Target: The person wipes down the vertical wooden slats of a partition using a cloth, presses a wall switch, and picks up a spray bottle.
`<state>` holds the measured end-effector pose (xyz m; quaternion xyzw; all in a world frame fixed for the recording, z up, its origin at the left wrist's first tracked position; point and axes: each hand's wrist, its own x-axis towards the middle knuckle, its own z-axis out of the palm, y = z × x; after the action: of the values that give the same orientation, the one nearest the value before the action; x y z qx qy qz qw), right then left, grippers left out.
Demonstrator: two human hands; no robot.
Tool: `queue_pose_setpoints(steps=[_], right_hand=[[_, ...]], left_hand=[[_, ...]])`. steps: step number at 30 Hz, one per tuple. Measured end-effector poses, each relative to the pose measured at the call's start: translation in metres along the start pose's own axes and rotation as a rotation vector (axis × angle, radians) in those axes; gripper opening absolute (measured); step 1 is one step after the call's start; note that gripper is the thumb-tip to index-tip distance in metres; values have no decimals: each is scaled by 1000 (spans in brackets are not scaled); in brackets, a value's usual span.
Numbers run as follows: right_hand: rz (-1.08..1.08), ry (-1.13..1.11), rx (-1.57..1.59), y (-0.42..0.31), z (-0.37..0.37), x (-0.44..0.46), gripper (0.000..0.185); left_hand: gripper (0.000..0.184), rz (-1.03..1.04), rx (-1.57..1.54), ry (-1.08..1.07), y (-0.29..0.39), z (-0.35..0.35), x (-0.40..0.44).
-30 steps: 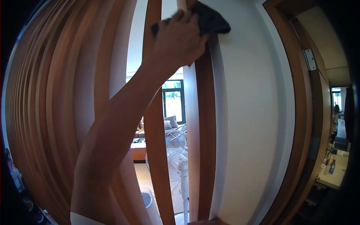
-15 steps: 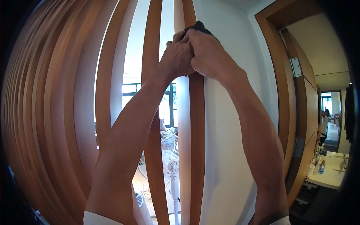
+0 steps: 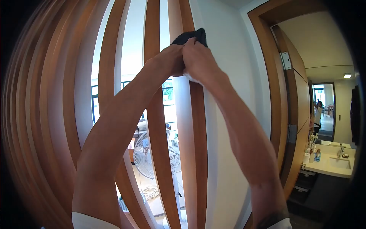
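Observation:
Both arms reach up and forward to a wooden slat (image 3: 197,114) beside the white wall. A black cloth (image 3: 189,36) is bunched at the slat, its pointed corner sticking up above the fingers. My left hand (image 3: 171,59) is closed on the cloth from the left, its fingertips partly hidden behind the slat and the other hand. My right hand (image 3: 199,61) presses against the left one, fingers closed on the cloth's near side. The two hands touch each other.
Tall wooden slats (image 3: 154,114) run along the left, with gaps between them. Behind them stand white fans (image 3: 145,154) and a coiled cable (image 3: 150,192). On the right, a wooden door (image 3: 299,99) opens to a bathroom with a sink counter (image 3: 324,168) and bottles.
The view has shifted, so the doorway sits further left and more of the sink shows. Both hands have moved slightly left with the cloth, and more of the cloth shows above the fingers.

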<state>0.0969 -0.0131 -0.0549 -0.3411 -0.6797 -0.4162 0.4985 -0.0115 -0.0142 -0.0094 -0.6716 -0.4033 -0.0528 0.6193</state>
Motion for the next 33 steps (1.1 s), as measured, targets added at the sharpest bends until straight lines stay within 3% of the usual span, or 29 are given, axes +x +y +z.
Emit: queue_pose_setpoints(steps=[1,2,3,5,7,9,16,18,20,24,27,30,32,33], right_hand=[[47,65,16,-1,4,-2,39],[87,28,81,0,7,-2,60],[96,28,77,0,12,-3,60],[264,103,350,-2,23,-8,85],[289,116,325,-4,30,-13,91],[310,128,310,-6,31,-18,97],[365,104,187,-20,36,-47,86],[387,129,151,-25,39,-49,81],[427,-20,79,-32,36,-48,79],[461,62,96,-39,32,-44,74],[528,70,105,-40,34,-39,60],[438,123,136,-39,28,-42,46],[486,-110,209,-42,16,-47,40],[491,-117,208,-43,18,-54,40]], left_hand=[[35,6,1,7,-2,3,0],[35,-54,-36,54,-3,7,-1],[35,-111,-76,99,1,4,-4],[38,-164,-95,9,7,-6,-4],[41,-223,-109,-85,10,-15,-8],[55,-88,0,-127,9,-18,-15],[66,-56,131,104,12,14,-31],[68,-91,235,303,14,25,-33],[67,-95,208,388,15,35,-33],[62,-45,172,588,0,42,-24],[57,-3,207,455,-4,38,-23],[54,-11,128,421,3,34,-27],[53,33,125,388,10,31,-32],[53,68,138,364,11,31,-33]])
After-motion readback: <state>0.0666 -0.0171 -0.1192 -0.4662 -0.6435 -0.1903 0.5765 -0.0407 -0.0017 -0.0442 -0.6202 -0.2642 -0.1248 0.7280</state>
